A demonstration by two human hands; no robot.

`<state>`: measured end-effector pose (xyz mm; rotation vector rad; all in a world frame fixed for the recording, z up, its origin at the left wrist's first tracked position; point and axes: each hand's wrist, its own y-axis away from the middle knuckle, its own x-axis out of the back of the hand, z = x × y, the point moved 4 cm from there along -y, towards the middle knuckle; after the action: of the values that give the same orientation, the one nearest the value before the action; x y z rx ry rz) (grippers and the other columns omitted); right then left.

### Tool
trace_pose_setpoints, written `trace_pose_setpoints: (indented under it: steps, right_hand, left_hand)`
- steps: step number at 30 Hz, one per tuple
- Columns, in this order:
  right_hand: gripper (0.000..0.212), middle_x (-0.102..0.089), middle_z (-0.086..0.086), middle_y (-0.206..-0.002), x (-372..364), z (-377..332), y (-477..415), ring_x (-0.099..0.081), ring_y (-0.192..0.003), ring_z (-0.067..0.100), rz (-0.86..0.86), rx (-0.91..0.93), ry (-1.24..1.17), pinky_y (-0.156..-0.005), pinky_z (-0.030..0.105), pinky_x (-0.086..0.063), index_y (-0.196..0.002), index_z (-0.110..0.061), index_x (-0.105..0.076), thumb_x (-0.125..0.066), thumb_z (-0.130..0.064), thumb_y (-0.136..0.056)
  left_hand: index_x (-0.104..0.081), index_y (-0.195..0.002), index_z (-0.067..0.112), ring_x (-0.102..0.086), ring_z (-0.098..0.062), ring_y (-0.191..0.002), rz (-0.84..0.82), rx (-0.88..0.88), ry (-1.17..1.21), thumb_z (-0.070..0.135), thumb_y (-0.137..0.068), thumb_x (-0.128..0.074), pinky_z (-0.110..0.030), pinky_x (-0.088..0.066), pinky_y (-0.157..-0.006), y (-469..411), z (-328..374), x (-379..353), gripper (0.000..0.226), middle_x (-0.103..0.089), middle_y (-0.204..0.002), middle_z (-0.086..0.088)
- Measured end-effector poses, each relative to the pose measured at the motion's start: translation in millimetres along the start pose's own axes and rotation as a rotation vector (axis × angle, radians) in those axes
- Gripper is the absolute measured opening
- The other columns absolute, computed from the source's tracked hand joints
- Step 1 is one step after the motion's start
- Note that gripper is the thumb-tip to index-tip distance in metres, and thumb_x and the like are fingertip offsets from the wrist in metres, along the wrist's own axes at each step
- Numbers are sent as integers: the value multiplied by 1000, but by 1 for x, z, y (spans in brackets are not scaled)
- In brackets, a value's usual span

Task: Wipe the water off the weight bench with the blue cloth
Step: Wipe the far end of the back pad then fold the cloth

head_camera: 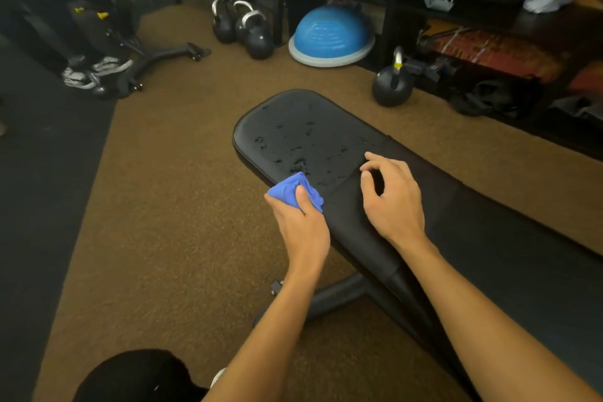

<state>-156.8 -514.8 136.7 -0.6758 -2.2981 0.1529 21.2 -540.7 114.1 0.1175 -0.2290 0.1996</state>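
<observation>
Left hand: the left hand grips the blue cloth, thumb on top and fingers curled round the bunched fabric.
Right hand: the right hand holds nothing; its fingers are loosely curled over the seam between the two pads, and I cannot tell whether the fingertips touch the surface.
Blue cloth: wadded into a small lump, it sits at the near left edge of the wet pad, touching or just above it, beside the closest drops.
Desk: the black padded desk runs from the person out to a rounded far end; the nearer pad looks dry.
Water: the water drops lie scattered over most of the far pad, thickest along its left side and middle.
Step in hand: judged from the many drops left, the wipe is only starting, with the cloth arriving at the wet patch.
Next move: probably press the cloth flat and sweep it away from the body across the far pad, in overlapping passes out to the rounded end; spreading the wad would cover more surface.
Risk: a tight wad may push drops off the edge rather than soak them up.
Nearby: a kettlebell stands on the floor beyond the desk, well apart.
</observation>
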Motion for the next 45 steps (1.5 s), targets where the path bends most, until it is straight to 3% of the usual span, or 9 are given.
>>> trace_pose_setpoints:
  steps: [3, 7, 9, 11, 13, 17, 25, 34, 45]
  right_hand:
    - [14, -64, -13, -140, 0, 1, 0, -48, -136, 4, 5, -4, -6, -106, 26, -38, -111, -27, -68, -56, -27, -105]
    - [16, -65, -14, -137, 3, 2, -3, -49, -134, 3, 11, -24, -27, -104, 24, -35, -114, -25, -69, -55, -26, -105]
    - [16, -66, -14, -135, 3, 2, -3, -50, -133, 4, 15, -25, -40, -105, 26, -38, -113, -26, -68, -55, -25, -105]
    - [15, -67, -14, -133, 4, 2, -4, -51, -132, 5, 25, -29, -55, -106, 27, -40, -112, -26, -69, -56, -25, -104]
    - [14, -67, -15, -131, 5, 2, -4, -51, -131, 4, 29, -36, -65, -105, 18, -36, -111, -25, -69, -56, -23, -105]
    - [13, -65, -17, -130, 7, 0, -2, -51, -130, 2, 31, -62, -67, -100, 10, -29, -111, -26, -68, -57, -22, -105]
    - [20, -67, -12, -125, 9, -13, 4, -50, -124, 0, 98, 20, -39, -107, 22, -42, -116, -24, -68, -62, -14, -100]
    - [36, -64, 1, -138, -48, -80, 40, -54, -127, 13, -190, 342, 154, -105, 40, -50, -139, -11, -67, -55, -28, -109]
    - [58, -39, 2, -162, -67, -81, 35, -34, -151, 24, -255, 332, 419, -123, 43, -33, -151, -24, -43, -53, -55, -103]
  left_hand:
    - [-41, -137, 8, -55, -13, -117, -14, -15, -24, 36, -109, -47, -41, -49, -105, -7, 7, -2, 40, -48, -134, -4]
    - [7, -165, 1, -2, -27, -163, -123, 134, -87, 44, -112, -41, -44, -10, -132, -1, 11, -2, 83, 6, -175, -15]
    - [0, -168, 9, -26, -24, -157, -152, 227, 42, 37, -113, -35, -46, -25, -128, 1, 7, 5, 71, -20, -171, -10]
    - [-35, -159, 13, -60, -17, -103, -139, 298, 107, 26, -112, -35, -36, -49, -89, 1, 1, 20, 49, -60, -118, -4]
    - [-60, -121, 19, -50, -14, -74, -159, 203, 6, 11, -106, -41, -27, -42, -63, -1, -3, 33, 26, -56, -92, -1]
    - [-55, -144, 23, -64, -14, -107, -62, -42, -173, 20, -103, -62, -28, -53, -90, -1, -2, 49, 42, -63, -126, 2]
    - [-65, -121, 32, -64, 1, -90, -122, -296, -117, 15, -92, -80, -8, -50, -73, -17, 26, 48, 37, -67, -109, 4]
    - [-77, -118, 18, -76, -21, -91, -348, -71, 79, -7, -100, -53, -26, -60, -77, -63, 17, 66, 39, -80, -101, 1]
    - [-79, -102, 26, -54, -18, -112, -109, -761, -375, 10, -90, -72, -33, -42, -99, -101, 36, 72, 21, -70, -115, 9]
